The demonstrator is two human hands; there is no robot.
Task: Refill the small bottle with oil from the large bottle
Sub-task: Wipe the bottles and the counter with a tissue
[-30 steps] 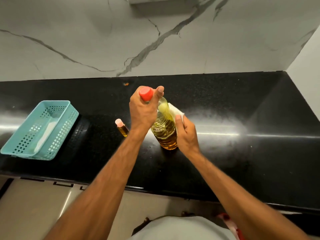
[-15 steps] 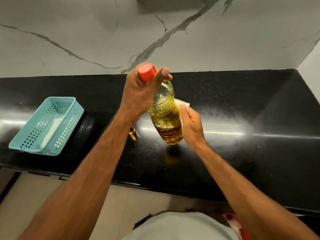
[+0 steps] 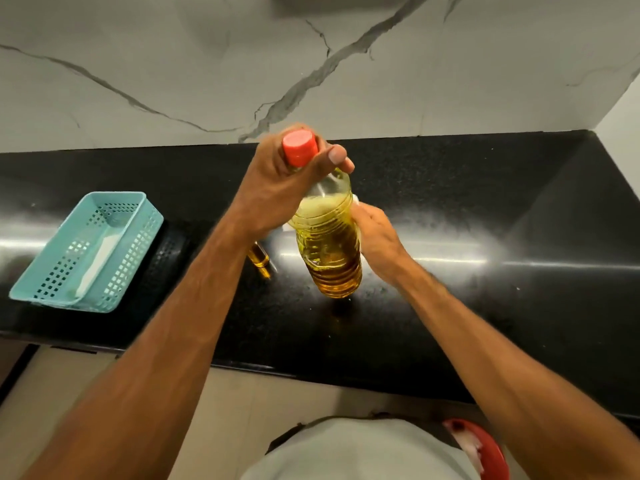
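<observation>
Since the earlier frame, both hands have lifted the large bottle (image 3: 327, 244) above the tabletop (image 3: 450, 306). Left hand (image 3: 277, 188) grips its red cap (image 3: 299, 147); right hand (image 3: 375, 233) clasps the body. Hold steady, twist gently. Small bottle (image 3: 259, 255) stands beside.

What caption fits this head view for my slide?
Left hand grips the red cap of the oil bottle, right hand steadying it above the counter.

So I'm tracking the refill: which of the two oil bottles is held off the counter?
The large bottle with the red cap, held in both hands; the small bottle stands on the counter.
</observation>
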